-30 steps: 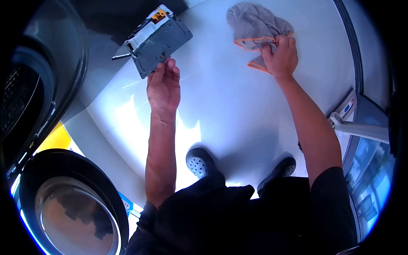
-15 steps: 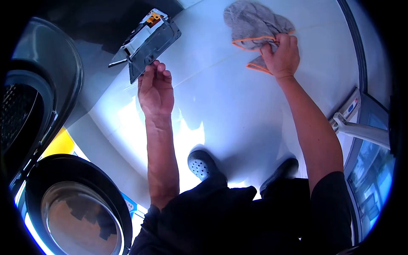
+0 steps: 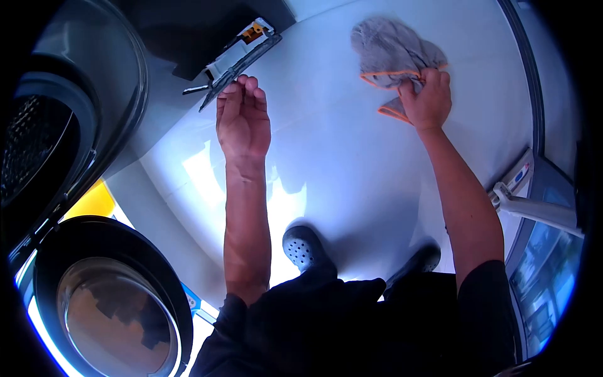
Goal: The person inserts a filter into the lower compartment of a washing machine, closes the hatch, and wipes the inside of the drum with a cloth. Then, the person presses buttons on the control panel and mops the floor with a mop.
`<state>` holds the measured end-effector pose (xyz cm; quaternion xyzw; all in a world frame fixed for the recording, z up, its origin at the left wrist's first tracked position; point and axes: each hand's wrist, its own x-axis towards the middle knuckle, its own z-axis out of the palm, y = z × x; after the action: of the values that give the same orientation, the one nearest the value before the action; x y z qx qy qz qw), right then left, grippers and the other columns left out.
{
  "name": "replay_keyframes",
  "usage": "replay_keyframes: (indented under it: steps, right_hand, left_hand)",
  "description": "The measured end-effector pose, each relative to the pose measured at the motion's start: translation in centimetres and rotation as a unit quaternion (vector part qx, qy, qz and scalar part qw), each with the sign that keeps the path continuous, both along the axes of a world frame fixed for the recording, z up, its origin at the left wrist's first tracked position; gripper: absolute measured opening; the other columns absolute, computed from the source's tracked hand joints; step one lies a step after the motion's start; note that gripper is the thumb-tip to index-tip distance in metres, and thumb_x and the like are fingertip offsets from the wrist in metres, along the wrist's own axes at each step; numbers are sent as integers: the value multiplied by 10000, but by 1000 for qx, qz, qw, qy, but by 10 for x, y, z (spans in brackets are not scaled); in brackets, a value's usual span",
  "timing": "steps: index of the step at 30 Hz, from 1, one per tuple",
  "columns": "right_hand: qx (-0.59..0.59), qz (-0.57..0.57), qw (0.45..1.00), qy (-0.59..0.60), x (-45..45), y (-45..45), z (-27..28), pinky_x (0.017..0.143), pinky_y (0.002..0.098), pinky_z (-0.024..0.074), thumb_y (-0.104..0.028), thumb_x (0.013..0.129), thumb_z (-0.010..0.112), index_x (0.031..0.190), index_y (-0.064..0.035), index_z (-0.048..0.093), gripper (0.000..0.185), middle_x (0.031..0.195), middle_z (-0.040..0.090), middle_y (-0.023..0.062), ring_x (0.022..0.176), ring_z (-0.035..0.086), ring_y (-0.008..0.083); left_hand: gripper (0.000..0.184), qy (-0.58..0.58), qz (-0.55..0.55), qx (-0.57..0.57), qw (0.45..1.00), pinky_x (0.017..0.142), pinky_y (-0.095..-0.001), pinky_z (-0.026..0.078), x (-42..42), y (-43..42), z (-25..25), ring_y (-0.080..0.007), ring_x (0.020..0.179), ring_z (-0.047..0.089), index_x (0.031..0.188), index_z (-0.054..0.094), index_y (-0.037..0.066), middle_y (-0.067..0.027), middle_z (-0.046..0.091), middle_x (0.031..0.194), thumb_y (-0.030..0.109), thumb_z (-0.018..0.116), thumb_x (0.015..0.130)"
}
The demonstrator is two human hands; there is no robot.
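My orange-edged cloth (image 3: 394,50) looked soft and matt, a grey pile fabric. Ahead of me, the flap (image 3: 251,61) was dull dark plastic, and the housing (image 3: 226,60) behind it was smooth white plastic, with an orange plastic piece (image 3: 254,31) inside. To my left, the round door bowl (image 3: 119,314) was glossy and see-through; I couldn't tell glass from clear plastic. The drum (image 3: 38,132) looked like perforated metal. Under my 2 matt, moulded clogs (image 3: 301,244), the floor (image 3: 352,169) shone, pale and smooth. My sleeve (image 3: 483,289) was matt black fabric.

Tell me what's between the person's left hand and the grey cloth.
Only bare pale floor shows between the left hand and the grey cloth, in the head view.
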<state>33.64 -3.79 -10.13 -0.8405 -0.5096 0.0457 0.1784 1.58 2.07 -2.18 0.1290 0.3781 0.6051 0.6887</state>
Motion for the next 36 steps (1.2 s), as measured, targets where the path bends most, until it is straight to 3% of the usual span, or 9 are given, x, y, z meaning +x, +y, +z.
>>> replay_keyframes:
  steps: [8, 20, 22, 24, 28, 32, 34, 36]
  right_hand:
    - [30, 25, 999, -27, 3, -2, -5, 768, 435, 511, -360, 782, 699, 1010, -115, 557, 363, 1009, 554, 89, 914, 609, 298]
    - [49, 33, 998, -28, 2, -2, -4, 758, 440, 502, -360, 779, 697, 988, -106, 558, 357, 985, 555, 87, 899, 603, 292]
    - [25, 21, 999, -15, -1, -1, 1, 759, 443, 502, -358, 777, 695, 986, -106, 560, 355, 987, 556, 88, 898, 604, 294]
    - [9, 10, 1000, -6, -1, 3, 4, 760, 447, 502, -356, 775, 693, 984, -105, 562, 353, 989, 557, 90, 897, 605, 297]
    - [18, 17, 1000, -8, 0, 1, 3, 768, 449, 505, -348, 770, 687, 987, -99, 566, 351, 999, 562, 97, 905, 609, 304]
    - [14, 11, 1000, -21, -2, 1, 3, 774, 446, 508, -348, 767, 685, 986, -95, 564, 356, 1013, 568, 102, 914, 606, 307]
    - [25, 22, 999, -16, 0, 0, -1, 773, 446, 507, -349, 767, 684, 987, -95, 563, 357, 1014, 569, 103, 915, 607, 307]
    - [35, 30, 999, -13, 2, -1, -3, 772, 446, 507, -349, 766, 684, 988, -95, 562, 359, 1015, 569, 104, 915, 607, 307]
  left_hand:
    - [136, 4, 47, -46, 998, 844, -291, 578, 9, 12, 4, -190, 968, 689, 931, 627, 72, -98, 695, 1003, 96, 527, 1019]
    - [57, 57, 85, -14, 995, 780, -280, 591, 16, 21, -7, -200, 896, 699, 949, 613, 65, -114, 699, 943, 82, 579, 992]
    - [90, 52, 81, -15, 995, 829, -292, 578, 17, 11, -8, -209, 937, 683, 1019, 619, 67, -135, 678, 1011, 40, 536, 997]
    - [155, 71, 90, -106, 988, 898, -297, 569, 21, 1, -6, -200, 954, 677, 1046, 636, 32, -137, 680, 993, 70, 490, 1013]
    - [171, -70, 78, -54, 993, 927, -311, 565, 17, -12, -1, -208, 995, 681, 1118, 612, 17, -138, 682, 1045, 92, 506, 1006]
    - [196, -80, 113, -105, 985, 905, -307, 577, 14, -4, -11, -202, 1010, 683, 1143, 589, 12, -135, 683, 1060, 129, 477, 1032]
    - [210, 21, 132, -157, 978, 879, -300, 589, 16, -1, -14, -202, 1005, 683, 1155, 567, 16, -136, 681, 1051, 150, 442, 1052]
    - [210, 32, 142, -161, 976, 850, -303, 600, 21, -2, -5, -200, 957, 683, 1148, 574, 8, -129, 675, 1052, 162, 480, 1040]
